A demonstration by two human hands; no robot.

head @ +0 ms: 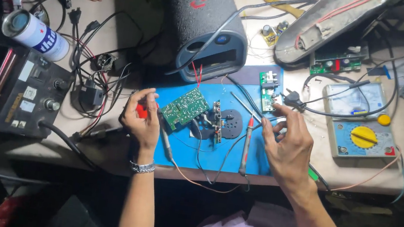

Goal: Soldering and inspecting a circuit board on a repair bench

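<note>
A small red part (pixel 142 112) is pinched in the left hand (pixel 141 120) beside the green circuit board (pixel 184 108) on the blue mat (pixel 185 151). Wires are pinched by right hand (pixel 288 145) fingertips near the small board (pixel 269 90). Boards lie bare; repair judged midway.

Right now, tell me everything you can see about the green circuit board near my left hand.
The green circuit board is a rectangular printed board, tilted diagonally on the blue work mat. Its top face carries many small components, too small to tell apart. Two thin red wires rise from its upper edge toward the grey tube speaker. The left hand, which holds something small and red, is just beside its lower left corner; contact cannot be told. A dark round part lies to its right.
</note>
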